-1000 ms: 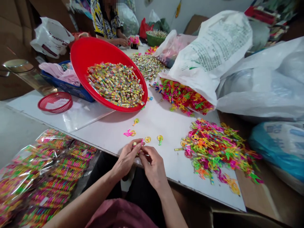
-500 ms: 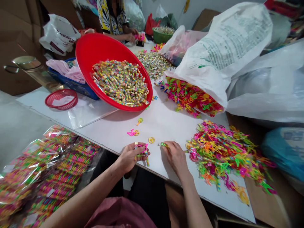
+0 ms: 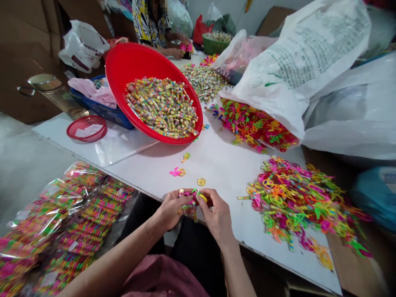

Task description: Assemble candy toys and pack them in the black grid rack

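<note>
Pink and green plastic: small bundle of openwork pieces with striped tubes [image 3: 187,194], located at the near table edge, directly between the two hands. Set roughly crosswise, from left fingers toward right, with one pale tube end [image 3: 195,217] pointing down below; full long axis hidden by fingers. Gripped in the left hand [image 3: 171,210], with the thumb pressed on top. Immediately to the right, beside or touching the bundle (cannot tell which), yellow rounded plastic piece [image 3: 203,198], pinched between thumb and bent fingers of the right hand [image 3: 218,215].

Just beyond the fingertips, flat and nearer to the right hand: yellow spoked plastic wheel [image 3: 201,182]. Farther out, toward the left: pink plastic piece with a yellow wheel [image 3: 177,171]. Noted beneath: smooth white tabletop [image 3: 216,163].

Well to the right, on the right hand's side: loose, tangled heap of bright plastic pieces and striped tubes [image 3: 297,202]. Beyond the hands: glossy round red plastic basin [image 3: 123,68], tilted, containing short tubes in clear wrap [image 3: 163,109]; alongside, creased white sack with faded green print [image 3: 287,57], open toward the table and spilling multicoloured openwork pieces [image 3: 256,126]. At lower left, below table level: shiny clear packets of colourful pieces in rows [image 3: 83,222]
</note>
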Motion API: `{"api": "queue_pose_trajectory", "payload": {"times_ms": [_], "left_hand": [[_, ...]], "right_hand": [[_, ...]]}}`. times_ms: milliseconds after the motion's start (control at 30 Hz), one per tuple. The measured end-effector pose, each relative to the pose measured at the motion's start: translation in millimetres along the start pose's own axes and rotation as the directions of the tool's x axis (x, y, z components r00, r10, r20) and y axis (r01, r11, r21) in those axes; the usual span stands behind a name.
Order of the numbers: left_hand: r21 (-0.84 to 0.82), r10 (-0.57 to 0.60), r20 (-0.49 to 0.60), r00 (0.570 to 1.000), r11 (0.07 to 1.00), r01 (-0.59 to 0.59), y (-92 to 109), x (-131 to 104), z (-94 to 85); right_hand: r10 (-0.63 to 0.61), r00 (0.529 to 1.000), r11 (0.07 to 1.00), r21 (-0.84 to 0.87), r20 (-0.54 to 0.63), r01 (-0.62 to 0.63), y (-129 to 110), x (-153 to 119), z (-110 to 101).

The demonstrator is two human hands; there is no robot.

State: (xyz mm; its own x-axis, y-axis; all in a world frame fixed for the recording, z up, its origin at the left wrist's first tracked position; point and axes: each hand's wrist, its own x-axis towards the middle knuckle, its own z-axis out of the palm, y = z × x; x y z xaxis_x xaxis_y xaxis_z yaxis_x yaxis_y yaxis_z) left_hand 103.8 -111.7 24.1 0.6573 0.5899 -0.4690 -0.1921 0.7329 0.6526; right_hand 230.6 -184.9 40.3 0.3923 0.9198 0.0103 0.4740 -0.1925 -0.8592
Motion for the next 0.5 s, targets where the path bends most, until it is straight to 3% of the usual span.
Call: {"api": "queue_pose_trajectory", "payload": {"times_ms": [233, 500], "left_hand": [[-0.109, -0.039, 0.035, 0.999, 0.993, 0.043, -4.9, -2.4, 1.9], [-0.149, -0.030, 0.040, 0.999, 0.988, 0.035, -6.7, -5.5, 7.0]], "right_hand": [[-0.105, 0.992, 0.982, -0.162, -0.063, 0.094, -3.8, -11.2, 4.6], [-0.072, 0.994, 0.991, -0.118, -0.084, 0.062, -4.3, -16.5, 4.2]]}}
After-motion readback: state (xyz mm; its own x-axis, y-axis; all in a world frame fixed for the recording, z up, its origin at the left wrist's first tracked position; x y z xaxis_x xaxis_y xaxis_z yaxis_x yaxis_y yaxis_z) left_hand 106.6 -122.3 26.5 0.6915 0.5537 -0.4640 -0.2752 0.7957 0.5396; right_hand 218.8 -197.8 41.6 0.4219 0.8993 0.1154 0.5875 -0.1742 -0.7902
